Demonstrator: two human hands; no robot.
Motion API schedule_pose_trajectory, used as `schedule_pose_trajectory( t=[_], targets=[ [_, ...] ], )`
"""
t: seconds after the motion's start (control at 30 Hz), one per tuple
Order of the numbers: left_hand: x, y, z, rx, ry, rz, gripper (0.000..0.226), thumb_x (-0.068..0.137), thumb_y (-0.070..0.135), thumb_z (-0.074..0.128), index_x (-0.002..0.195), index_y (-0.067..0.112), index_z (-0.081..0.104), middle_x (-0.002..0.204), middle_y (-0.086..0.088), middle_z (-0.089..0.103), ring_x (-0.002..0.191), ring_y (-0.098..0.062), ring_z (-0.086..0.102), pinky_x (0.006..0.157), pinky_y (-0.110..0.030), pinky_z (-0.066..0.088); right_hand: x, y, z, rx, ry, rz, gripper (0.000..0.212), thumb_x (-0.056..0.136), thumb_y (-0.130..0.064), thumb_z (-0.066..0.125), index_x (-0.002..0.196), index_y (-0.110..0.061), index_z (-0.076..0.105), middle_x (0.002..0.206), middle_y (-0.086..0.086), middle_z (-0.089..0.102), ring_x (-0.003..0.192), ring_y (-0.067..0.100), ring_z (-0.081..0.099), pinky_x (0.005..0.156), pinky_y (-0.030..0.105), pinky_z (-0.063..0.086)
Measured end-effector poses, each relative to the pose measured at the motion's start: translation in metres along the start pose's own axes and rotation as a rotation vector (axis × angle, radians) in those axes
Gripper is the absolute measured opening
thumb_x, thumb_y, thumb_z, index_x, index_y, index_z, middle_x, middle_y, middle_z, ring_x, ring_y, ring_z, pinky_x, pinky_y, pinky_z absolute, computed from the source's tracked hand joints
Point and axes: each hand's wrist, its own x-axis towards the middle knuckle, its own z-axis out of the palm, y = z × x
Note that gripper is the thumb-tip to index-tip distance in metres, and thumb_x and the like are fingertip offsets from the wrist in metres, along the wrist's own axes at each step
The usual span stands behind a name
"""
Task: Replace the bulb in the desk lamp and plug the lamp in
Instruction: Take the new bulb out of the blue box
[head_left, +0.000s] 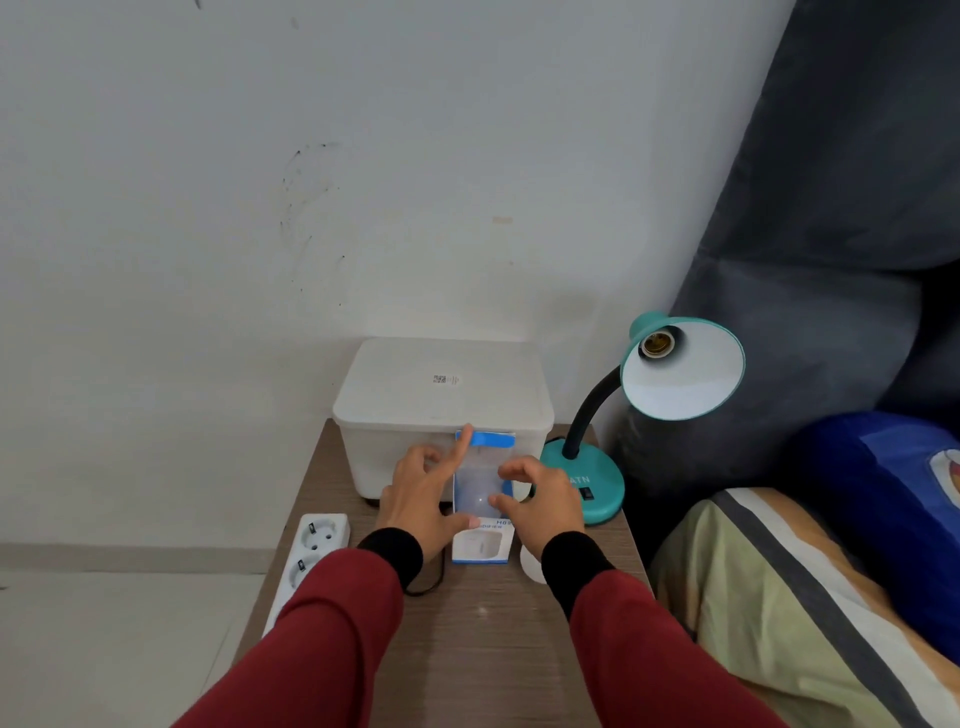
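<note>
The left hand (423, 493) grips the left side of a small bulb box (483, 488) that stands on the counter (467, 639); its thumb lies against the lower front of the box and its index finger points up along the left edge to the blue top flap. The right hand (545, 501) is at the right side of the same box, with the fingers curled and the thumb touching the clear window. Whether the right hand really grips the box or only touches it, I cannot tell. Through the window a white bulb (475, 496) shows inside the box.

Just behind the box stands a white plastic container (441, 395) with its lid closed, against the far wall. To the right of it stands the teal desk lamp (670, 374). Its round base is on the far right part of the counter, just beside the right hand, and its black neck bends up to the shade. The shade faces the camera and its socket (657, 344) has no bulb in it.

On the left edge of the counter lies a white power strip (309, 553) with two free outlets in view. A thin black cable (431, 584) curves on the counter under the left wrist. A bed (779, 597) with a striped cover is at the right side.
</note>
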Motion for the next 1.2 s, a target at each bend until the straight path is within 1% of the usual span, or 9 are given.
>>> schedule_pose_trajectory(
  t=[0.23,0.33,0.47,0.67,0.8,0.9,1.0,1.1,1.2],
  targets=[
    [0.001,-0.002,0.001,-0.097,-0.068,0.033,0.108,0.080,0.034,0.071,0.118,0.066,-0.025,0.127,0.000,0.043,0.119,-0.015,0.042,0.102,-0.032,0.042,0.018,0.004,-0.007,-0.284,-0.167,-0.046,0.049,0.074,-0.031,0.075,0.121,-0.030,0.060,0.122,-0.008,0.063,0.120,0.015,0.045,0.104,0.032,0.039],
    [0.002,-0.003,0.002,-0.123,-0.084,0.042,0.109,0.080,0.033,0.071,0.119,0.065,-0.026,0.126,-0.001,0.045,0.118,-0.016,0.044,0.102,-0.029,0.040,0.024,0.003,-0.005,-0.327,-0.228,-0.067,0.053,0.073,-0.032,0.077,0.122,-0.030,0.059,0.122,-0.011,0.064,0.121,0.016,0.048,0.106,0.038,0.040],
    [0.002,-0.005,0.004,-0.140,-0.075,0.054,0.109,0.080,0.033,0.071,0.119,0.067,-0.026,0.123,-0.001,0.049,0.113,-0.015,0.046,0.100,-0.028,0.042,0.029,0.000,-0.002,-0.358,-0.281,-0.091,0.054,0.072,-0.029,0.077,0.123,-0.029,0.059,0.122,-0.010,0.065,0.120,0.017,0.053,0.105,0.039,0.044],
    [0.002,-0.003,0.005,-0.147,-0.076,0.048,0.109,0.081,0.032,0.070,0.119,0.067,-0.025,0.125,-0.001,0.049,0.117,-0.015,0.046,0.100,-0.026,0.040,0.023,0.002,-0.001,-0.280,-0.242,-0.124,0.053,0.077,-0.021,0.074,0.127,-0.023,0.057,0.126,-0.006,0.063,0.121,0.015,0.053,0.105,0.029,0.042],
    [0.002,-0.003,0.005,-0.135,-0.076,0.038,0.108,0.082,0.031,0.070,0.123,0.063,-0.024,0.129,-0.001,0.048,0.120,-0.015,0.045,0.101,-0.026,0.039,0.015,-0.002,-0.012,-0.126,-0.188,-0.135,0.053,0.078,-0.016,0.073,0.128,-0.022,0.055,0.124,-0.003,0.062,0.118,0.013,0.053,0.091,0.015,0.035],
    [0.001,-0.002,0.006,-0.144,-0.075,0.028,0.106,0.083,0.030,0.069,0.125,0.062,-0.023,0.133,-0.001,0.047,0.124,-0.015,0.043,0.102,-0.023,0.034,0.008,-0.004,-0.018,-0.051,-0.160,-0.150,0.049,0.081,-0.016,0.071,0.127,-0.021,0.055,0.127,-0.002,0.059,0.119,0.012,0.051,0.091,0.016,0.032],
    [0.001,0.000,0.005,-0.133,-0.071,0.028,0.106,0.083,0.031,0.069,0.125,0.061,-0.023,0.136,0.000,0.045,0.126,-0.015,0.042,0.104,-0.025,0.034,0.001,-0.001,-0.017,-0.007,-0.104,-0.161,0.050,0.080,-0.017,0.072,0.127,-0.022,0.054,0.127,0.002,0.055,0.117,0.011,0.052,0.093,0.016,0.034],
    [0.000,0.002,0.005,-0.119,-0.069,0.026,0.107,0.083,0.031,0.069,0.123,0.062,-0.025,0.136,-0.001,0.045,0.124,-0.015,0.044,0.104,-0.028,0.037,-0.005,0.000,-0.014,0.026,-0.072,-0.186,0.053,0.079,-0.016,0.073,0.127,-0.024,0.052,0.121,0.003,0.051,0.105,0.006,0.050,0.093,0.016,0.039],
    [0.000,0.002,0.005,-0.119,-0.067,0.022,0.107,0.083,0.032,0.069,0.124,0.060,-0.025,0.135,-0.002,0.046,0.123,-0.016,0.044,0.103,-0.028,0.037,-0.009,0.000,-0.013,0.012,-0.056,-0.236,0.062,0.077,-0.020,0.075,0.132,-0.031,0.049,0.116,-0.004,0.042,0.103,0.006,0.047,0.081,0.008,0.044]
  ],
)
